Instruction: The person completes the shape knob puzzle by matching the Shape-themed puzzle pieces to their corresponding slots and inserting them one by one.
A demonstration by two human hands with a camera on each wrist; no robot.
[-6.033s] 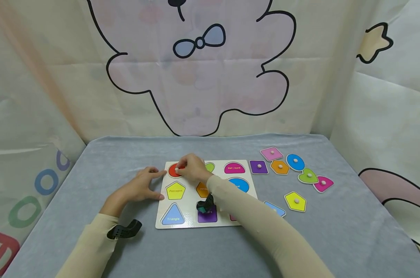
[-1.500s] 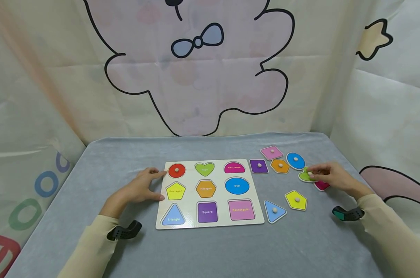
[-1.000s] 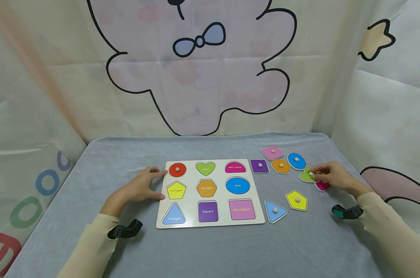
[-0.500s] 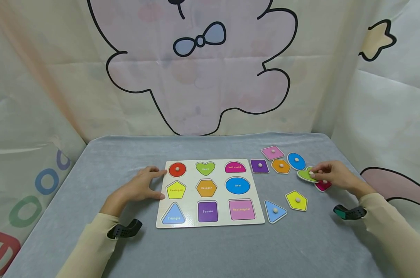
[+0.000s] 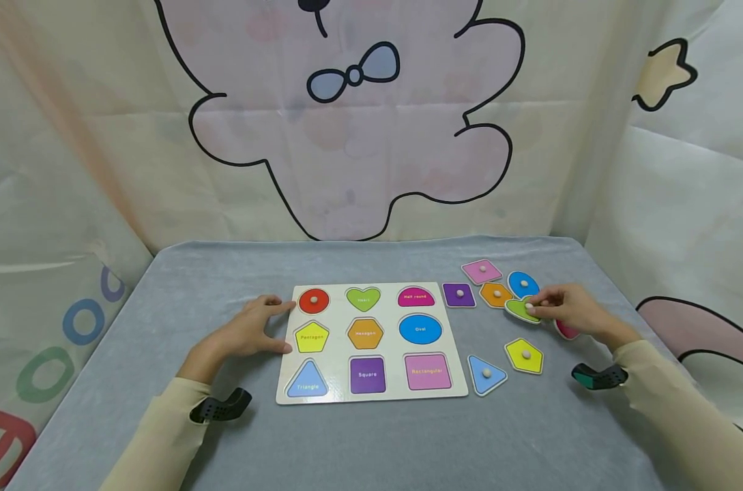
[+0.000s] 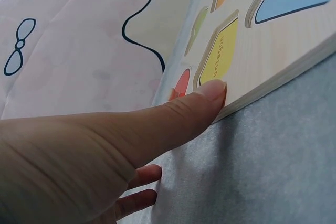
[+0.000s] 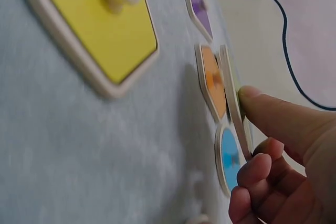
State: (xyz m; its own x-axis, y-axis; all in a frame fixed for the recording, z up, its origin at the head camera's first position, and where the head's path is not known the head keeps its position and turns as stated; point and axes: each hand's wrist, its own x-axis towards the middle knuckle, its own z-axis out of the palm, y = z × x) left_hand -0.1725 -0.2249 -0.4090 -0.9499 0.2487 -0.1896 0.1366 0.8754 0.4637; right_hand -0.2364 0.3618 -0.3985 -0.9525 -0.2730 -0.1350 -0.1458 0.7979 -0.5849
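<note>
My right hand (image 5: 570, 310) pinches the knob of the green heart puzzle piece (image 5: 518, 311), which is tilted and overlaps the blue oval piece (image 5: 518, 281) in the head view. Seen edge-on in the right wrist view, the heart piece (image 7: 236, 103) is off the cloth. My left hand (image 5: 248, 327) rests at the left edge of the white puzzle board (image 5: 340, 399), its thumb (image 6: 184, 116) on the rim beside the yellow pentagon slot. The red round piece (image 5: 322, 294) sits in the board's upper left slot. The green heart slot (image 5: 363, 299) is right of it.
Right of the board lie a pink piece (image 5: 474, 267), purple square (image 5: 454, 293), orange hexagon (image 5: 489, 292), yellow pentagon (image 5: 518, 365) and blue triangle (image 5: 482, 382). A magenta piece (image 5: 569, 330) is partly under the right hand. Grey cloth (image 5: 377, 443) covers the table.
After leaving the red round piece in the board, my right hand went to the heart piece, lifted it and moved it left toward the board. My left hand stayed at the board's edge.
</note>
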